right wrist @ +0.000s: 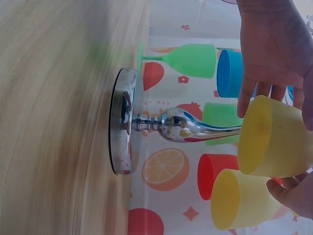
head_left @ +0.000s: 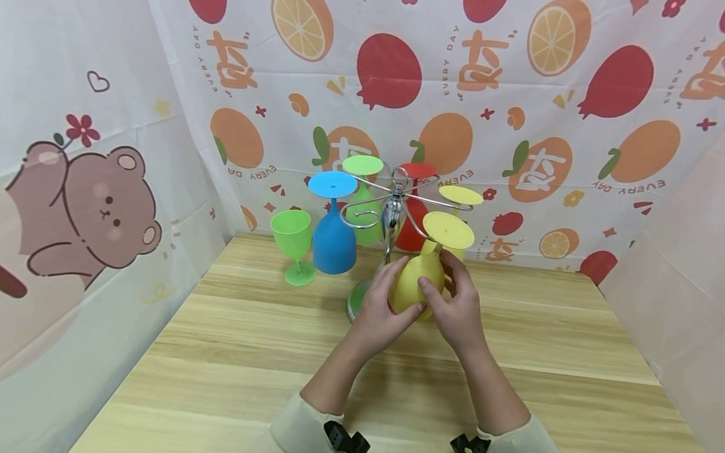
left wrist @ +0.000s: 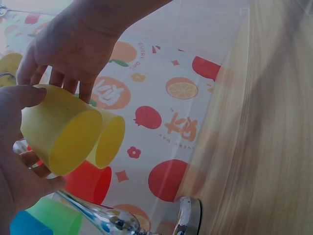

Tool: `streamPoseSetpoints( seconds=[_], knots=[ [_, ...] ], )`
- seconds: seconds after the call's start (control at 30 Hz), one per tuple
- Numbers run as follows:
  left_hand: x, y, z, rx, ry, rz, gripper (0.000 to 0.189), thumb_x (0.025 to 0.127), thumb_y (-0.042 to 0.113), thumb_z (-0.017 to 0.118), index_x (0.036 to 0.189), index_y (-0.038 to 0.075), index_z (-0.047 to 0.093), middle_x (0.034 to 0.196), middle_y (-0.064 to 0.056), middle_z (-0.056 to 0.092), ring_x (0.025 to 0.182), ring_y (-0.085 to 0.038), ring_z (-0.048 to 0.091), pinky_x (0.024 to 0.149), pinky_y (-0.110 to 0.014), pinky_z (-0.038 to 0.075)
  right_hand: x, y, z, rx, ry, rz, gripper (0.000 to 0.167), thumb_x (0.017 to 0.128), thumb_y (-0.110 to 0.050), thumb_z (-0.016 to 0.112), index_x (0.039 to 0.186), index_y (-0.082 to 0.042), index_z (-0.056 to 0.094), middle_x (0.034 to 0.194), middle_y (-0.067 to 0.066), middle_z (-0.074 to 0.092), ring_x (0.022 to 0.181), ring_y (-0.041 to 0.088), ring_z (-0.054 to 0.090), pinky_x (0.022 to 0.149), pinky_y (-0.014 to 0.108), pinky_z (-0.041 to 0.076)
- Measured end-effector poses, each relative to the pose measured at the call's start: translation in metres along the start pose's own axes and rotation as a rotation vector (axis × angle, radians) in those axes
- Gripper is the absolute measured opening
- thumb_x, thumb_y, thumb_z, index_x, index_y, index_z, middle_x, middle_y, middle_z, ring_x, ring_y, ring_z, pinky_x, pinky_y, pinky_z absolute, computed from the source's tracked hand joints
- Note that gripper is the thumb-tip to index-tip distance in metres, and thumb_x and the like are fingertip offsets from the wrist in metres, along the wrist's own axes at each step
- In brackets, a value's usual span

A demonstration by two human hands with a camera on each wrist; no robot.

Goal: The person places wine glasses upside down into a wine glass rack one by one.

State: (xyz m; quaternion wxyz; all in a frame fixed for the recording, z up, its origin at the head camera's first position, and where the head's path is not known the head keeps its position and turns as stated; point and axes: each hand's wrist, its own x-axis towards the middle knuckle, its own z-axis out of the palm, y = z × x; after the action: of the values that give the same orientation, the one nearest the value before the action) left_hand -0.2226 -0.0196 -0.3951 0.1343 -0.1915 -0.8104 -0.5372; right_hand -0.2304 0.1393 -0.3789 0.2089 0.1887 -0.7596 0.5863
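Observation:
In the head view, my left hand [head_left: 379, 314] and right hand [head_left: 458, 310] grip the bowl of a yellow goblet [head_left: 419, 282] from either side. The goblet is upside down, its round foot [head_left: 449, 229] at the wire end of a chrome stand [head_left: 393, 217]. Its open rim faces down in the right wrist view, where the left hand [right wrist: 274, 49] and right hand [right wrist: 298, 196] both touch the bowl [right wrist: 274, 137]. Blue [head_left: 334, 245], light green [head_left: 365, 213], red [head_left: 412, 228] and another yellow goblet [head_left: 461, 195] hang upside down around the stand.
A green goblet [head_left: 292, 244] stands upright on the wooden table [head_left: 244, 356], left of the hanging blue one. The stand's round base [right wrist: 124, 122] sits on the table behind my hands. Behind the table hangs a fruit-print cloth [head_left: 356, 73].

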Motion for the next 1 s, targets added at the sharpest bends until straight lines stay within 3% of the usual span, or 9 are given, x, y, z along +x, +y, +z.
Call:
streamPoseSetpoints(
  seconds=[0.7,1.0],
  knots=[
    [0.0003,0.0004,-0.0030,-0.020,-0.018,-0.003,0.075,0.087,0.028,0.075,0.151,0.027,0.035,0.148,0.005,0.039,0.123,-0.019,0.048,0.089,-0.037,0.057,0.0006,-0.0024,-0.0010,-0.009,-0.004,0.022,0.055,0.093,-0.021,0.068,0.143,-0.016,0.046,0.140,0.003,0.052,0.127,0.022,0.051,0.104,0.050,0.046],
    [-0.0032,0.0003,-0.0058,-0.012,0.003,0.008,0.076,0.087,0.031,0.074,0.151,0.025,0.033,0.149,0.002,0.040,0.128,-0.020,0.046,0.092,-0.041,0.055,-0.0001,-0.0052,-0.0003,-0.006,-0.010,0.026,0.057,0.093,-0.018,0.067,0.145,-0.015,0.044,0.142,0.005,0.051,0.129,0.023,0.050,0.104,0.050,0.045]
  ],
)
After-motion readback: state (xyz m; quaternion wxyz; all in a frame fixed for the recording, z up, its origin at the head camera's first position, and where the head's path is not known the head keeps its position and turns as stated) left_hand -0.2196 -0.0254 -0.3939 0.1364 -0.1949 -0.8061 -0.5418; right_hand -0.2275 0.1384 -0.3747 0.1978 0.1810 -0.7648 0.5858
